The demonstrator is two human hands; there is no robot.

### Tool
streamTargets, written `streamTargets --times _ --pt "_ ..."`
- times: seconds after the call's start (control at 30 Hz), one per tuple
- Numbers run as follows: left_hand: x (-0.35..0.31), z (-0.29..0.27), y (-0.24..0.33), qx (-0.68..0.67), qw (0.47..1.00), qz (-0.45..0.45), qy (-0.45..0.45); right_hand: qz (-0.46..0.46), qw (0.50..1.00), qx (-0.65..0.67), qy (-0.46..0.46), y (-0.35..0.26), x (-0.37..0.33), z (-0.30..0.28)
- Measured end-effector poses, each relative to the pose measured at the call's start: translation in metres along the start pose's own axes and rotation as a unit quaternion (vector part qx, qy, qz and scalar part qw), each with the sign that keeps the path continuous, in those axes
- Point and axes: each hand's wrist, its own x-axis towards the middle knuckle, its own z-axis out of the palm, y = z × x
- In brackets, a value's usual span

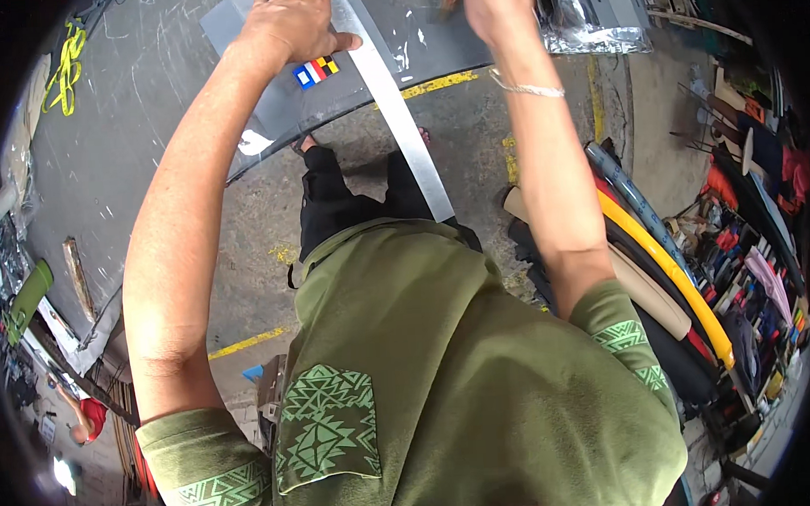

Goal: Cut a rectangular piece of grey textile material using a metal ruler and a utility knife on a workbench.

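Observation:
My left hand lies on a long metal straightedge, its thumb stretched out across the metal. The fingertips run out past the top of the picture. Beneath the straightedge is a smooth grey sheet, with a small patch of coloured flag-like squares by my palm. The straightedge slants over the table's near edge toward my waist. At the top, right of the straightedge, my right hand is smeared and cut off, so its fingers and anything in them do not show.
The dark, scratched table carries yellow strapping at far left and clear plastic wrapping at right. Rolls of material, one yellow, lean at my right beside heaped fabric. A person in red is at far left.

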Motion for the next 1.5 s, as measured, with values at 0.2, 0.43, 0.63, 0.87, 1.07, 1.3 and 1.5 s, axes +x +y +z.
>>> streamTargets --times 0.2,0.43,0.63,0.87,1.07,1.3,1.5 --pt "0.003 0.006 -0.001 0.003 1.000 0.012 0.013 0.021 0.997 -0.035 -0.068 0.074 0.026 0.037" --pt "0.020 0.027 -0.002 -0.010 0.987 0.083 0.138 0.078 0.988 -0.111 -0.078 0.089 0.029 0.030" --pt "0.061 0.082 -0.047 -0.232 0.927 0.204 0.214 0.077 0.990 -0.076 -0.088 0.101 0.034 0.025" --pt "0.002 0.009 -0.006 0.001 0.999 0.025 0.025 0.062 0.990 -0.067 -0.107 0.097 0.031 0.035" --pt "0.003 0.011 -0.006 0.000 0.999 0.035 0.037 0.058 0.992 -0.060 -0.099 0.096 0.029 0.037" --pt "0.012 0.029 -0.012 -0.021 0.995 0.049 0.083 0.050 0.992 -0.056 -0.101 0.098 0.029 0.034" --pt "0.006 0.020 -0.007 0.006 0.998 0.027 0.049 -0.065 0.971 -0.181 -0.145 0.097 0.027 0.036"
